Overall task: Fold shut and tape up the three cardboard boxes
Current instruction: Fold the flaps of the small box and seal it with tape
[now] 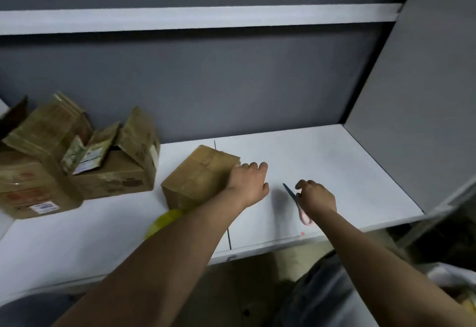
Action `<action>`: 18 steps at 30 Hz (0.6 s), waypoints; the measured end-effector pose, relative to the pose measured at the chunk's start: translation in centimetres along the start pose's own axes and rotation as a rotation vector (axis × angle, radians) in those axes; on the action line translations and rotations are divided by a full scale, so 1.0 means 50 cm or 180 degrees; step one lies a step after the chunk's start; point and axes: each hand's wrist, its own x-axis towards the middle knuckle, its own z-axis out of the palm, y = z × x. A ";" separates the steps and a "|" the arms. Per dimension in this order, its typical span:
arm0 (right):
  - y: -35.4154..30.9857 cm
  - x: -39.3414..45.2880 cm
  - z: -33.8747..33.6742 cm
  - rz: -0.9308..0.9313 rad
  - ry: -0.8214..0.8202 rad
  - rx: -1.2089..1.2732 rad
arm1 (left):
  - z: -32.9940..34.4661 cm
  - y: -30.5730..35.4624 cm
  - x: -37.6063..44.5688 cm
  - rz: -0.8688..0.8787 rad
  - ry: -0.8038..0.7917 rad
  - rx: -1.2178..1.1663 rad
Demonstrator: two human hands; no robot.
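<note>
Head view is showing a person working at a white tabletop (322, 151), with the closed box (203, 177) near the middle serving as the reference for everything else. Its flaps are lying flat, and the left hand (248, 185) is resting over its right-hand edge with fingers curled down the far side, most likely bracing the box so it is not sliding while it is sealed or moved. Just right of the box, the right hand (315, 198) is gripping pink-handled scissors (298, 204), fingers curled round the handles and the dark blades pointing away from the person, which suggests tape is being cut or has just been cut; no tape strip is clearly showing on the box from this angle. A yellow tape roll (164, 221) is sitting against the near corner of the box, partly hidden by the left forearm, kept within easy reach. To the left of the closed box, two open boxes (123, 172) are standing against the grey wall (231, 89) with their flaps still raised, one touching the other, evidently waiting for their turn, so the task is looking roughly one-third complete.
</note>
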 end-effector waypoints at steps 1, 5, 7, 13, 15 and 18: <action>0.018 -0.001 0.012 0.0033 -0.0097 -0.0116 | 0.017 0.021 0.006 0.0034 -0.0077 -0.0012; 0.067 -0.003 0.060 -0.0058 -0.0291 -0.0557 | 0.075 0.069 0.012 0.0141 -0.0363 -0.0005; 0.081 -0.002 0.082 0.0015 -0.0360 -0.0559 | 0.094 0.075 0.009 0.0196 -0.0439 0.0007; 0.085 0.008 0.116 0.0090 -0.0331 -0.0736 | 0.120 0.057 -0.008 0.0197 -0.0385 -0.0063; 0.078 0.013 0.117 0.0112 -0.0450 -0.0764 | 0.122 0.048 -0.016 0.0179 -0.0286 -0.0116; 0.068 0.013 0.117 0.0238 -0.0663 -0.0610 | 0.113 0.033 -0.030 0.0150 -0.0098 -0.0285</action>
